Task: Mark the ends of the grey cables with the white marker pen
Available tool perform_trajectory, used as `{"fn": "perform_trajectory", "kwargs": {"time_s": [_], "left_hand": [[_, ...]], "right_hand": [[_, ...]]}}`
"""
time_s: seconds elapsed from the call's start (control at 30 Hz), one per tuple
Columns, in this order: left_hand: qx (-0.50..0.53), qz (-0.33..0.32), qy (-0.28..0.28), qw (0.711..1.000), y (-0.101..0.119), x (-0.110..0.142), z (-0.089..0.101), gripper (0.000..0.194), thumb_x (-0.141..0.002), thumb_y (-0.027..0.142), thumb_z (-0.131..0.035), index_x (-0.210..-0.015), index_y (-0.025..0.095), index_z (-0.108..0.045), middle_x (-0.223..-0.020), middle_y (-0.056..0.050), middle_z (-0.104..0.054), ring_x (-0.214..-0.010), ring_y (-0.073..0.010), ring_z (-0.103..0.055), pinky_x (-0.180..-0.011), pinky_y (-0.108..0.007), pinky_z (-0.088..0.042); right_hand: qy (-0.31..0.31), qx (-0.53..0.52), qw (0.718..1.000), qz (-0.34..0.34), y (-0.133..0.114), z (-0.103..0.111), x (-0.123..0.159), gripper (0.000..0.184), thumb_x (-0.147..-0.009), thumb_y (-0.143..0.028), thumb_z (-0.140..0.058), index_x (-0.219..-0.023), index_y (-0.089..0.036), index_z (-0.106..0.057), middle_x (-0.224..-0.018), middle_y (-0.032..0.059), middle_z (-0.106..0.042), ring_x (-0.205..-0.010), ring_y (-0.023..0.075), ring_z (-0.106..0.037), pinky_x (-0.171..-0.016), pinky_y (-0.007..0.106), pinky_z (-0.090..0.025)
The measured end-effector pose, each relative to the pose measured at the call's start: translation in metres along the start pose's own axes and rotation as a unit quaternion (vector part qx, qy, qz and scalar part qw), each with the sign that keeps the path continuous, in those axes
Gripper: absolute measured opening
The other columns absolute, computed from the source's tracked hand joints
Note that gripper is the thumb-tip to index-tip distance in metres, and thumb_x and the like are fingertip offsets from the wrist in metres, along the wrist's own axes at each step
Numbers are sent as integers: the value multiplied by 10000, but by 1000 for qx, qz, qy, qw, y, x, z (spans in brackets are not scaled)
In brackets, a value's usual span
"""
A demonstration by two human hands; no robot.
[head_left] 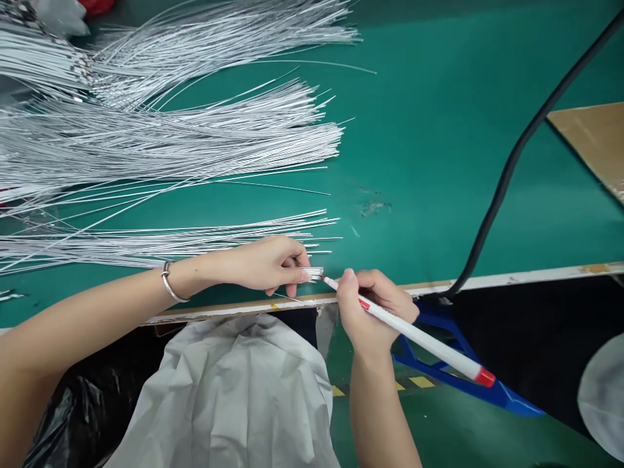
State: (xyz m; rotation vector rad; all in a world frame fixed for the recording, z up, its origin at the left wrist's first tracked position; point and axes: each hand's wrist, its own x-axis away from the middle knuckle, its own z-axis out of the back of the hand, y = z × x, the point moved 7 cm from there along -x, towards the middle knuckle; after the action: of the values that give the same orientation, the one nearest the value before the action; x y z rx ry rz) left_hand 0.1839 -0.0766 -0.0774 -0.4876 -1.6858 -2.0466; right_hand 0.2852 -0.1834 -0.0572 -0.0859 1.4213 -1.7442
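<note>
My left hand (280,263) is closed around a small bunch of thin white wires (314,272) near the table's front edge, their cut ends poking out past the fingertips. In my right hand (370,309) is a white marker pen (419,335) with a red end, gripped like a writing tool. Its red tip is at the wire ends, touching or very close to them; which of the two I cannot tell. A loose row of similar wires (195,242) lies just beyond my left hand.
Large bundles of white wires (219,140) cover the left of the green table (439,162). A black cable (507,169) arcs down on the right, near a cardboard sheet (592,143). Small dark scraps (374,207) lie mid-table. A blue frame (463,377) stands below the edge.
</note>
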Motion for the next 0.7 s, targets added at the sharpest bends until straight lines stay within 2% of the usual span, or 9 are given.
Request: {"fn": "perform_trajectory", "kwargs": {"time_s": [0.2, 0.4, 0.7], "left_hand": [[-3, 4, 4, 1000, 0, 0, 0, 267, -860, 412, -523, -828, 147, -515, -672, -26, -664, -394, -54, -478, -380, -161, -343], [-6, 2, 9, 1000, -1, 0, 0, 289, -865, 436, -513, -811, 152, -508, -668, -24, -662, -397, -55, -476, -384, -162, -353], [25, 7, 2, 1000, -2, 1, 0, 261, -883, 402, -494, -917, 144, -516, -714, -44, -661, -408, -57, -465, -398, -170, -368]], "right_hand": [[7, -1, 1000, -3, 1, -1, 0, 279, -765, -182, -611, -512, -188, -494, -417, -68, -429, -384, 66, -380, -394, 212, -312], [-3, 2, 1000, -4, 1, -1, 0, 273, -764, -176, -616, -517, -185, -499, -417, -72, -426, -379, 61, -362, -389, 214, -295], [28, -64, 996, -57, 13, 4, 3, 301, -803, -281, -601, -535, -197, -494, -413, -55, -453, -408, 101, -472, -423, 234, -392]]}}
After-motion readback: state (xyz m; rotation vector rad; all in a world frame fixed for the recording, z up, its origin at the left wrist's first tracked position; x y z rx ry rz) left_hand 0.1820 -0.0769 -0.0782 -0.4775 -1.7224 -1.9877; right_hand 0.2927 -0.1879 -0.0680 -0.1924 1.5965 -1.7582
